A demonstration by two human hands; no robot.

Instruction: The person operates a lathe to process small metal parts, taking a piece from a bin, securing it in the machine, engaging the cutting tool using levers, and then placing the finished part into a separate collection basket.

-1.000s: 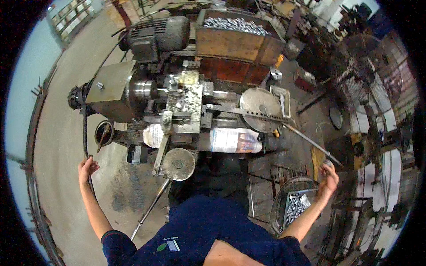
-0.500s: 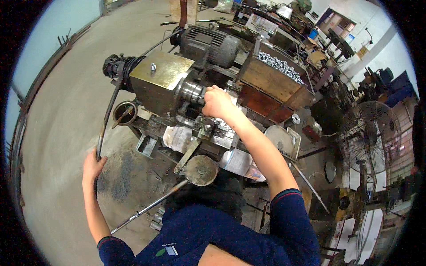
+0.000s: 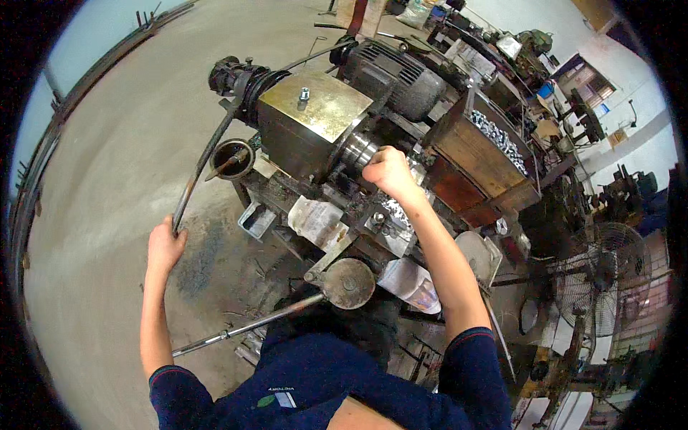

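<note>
My left hand (image 3: 166, 246) is closed round the lower part of a long dark lever bar (image 3: 204, 159), which slants up to the back end of the lathe's headstock. My right hand (image 3: 389, 172) is at the front of the shiny round spindle chuck (image 3: 356, 149), its fingers curled together. Whatever they pinch there is hidden behind the hand. The headstock (image 3: 322, 107) is a box with a brass-coloured top, and a small metal fitting (image 3: 304, 94) stands on it. Below my right hand, bright metal pieces (image 3: 396, 212) lie around the tool slide.
A wooden bin (image 3: 476, 154) full of small metal parts stands right of the chuck. Behind the headstock sits a motor (image 3: 394, 79). Nearer me are a round plate (image 3: 349, 283) and a metal rod (image 3: 251, 324). A caged fan (image 3: 602, 276) stands at the right.
The whole view has shifted and turned, so the machine now sits further right in it. Both hands keep their places, the left on the lever, the right at the chuck.
</note>
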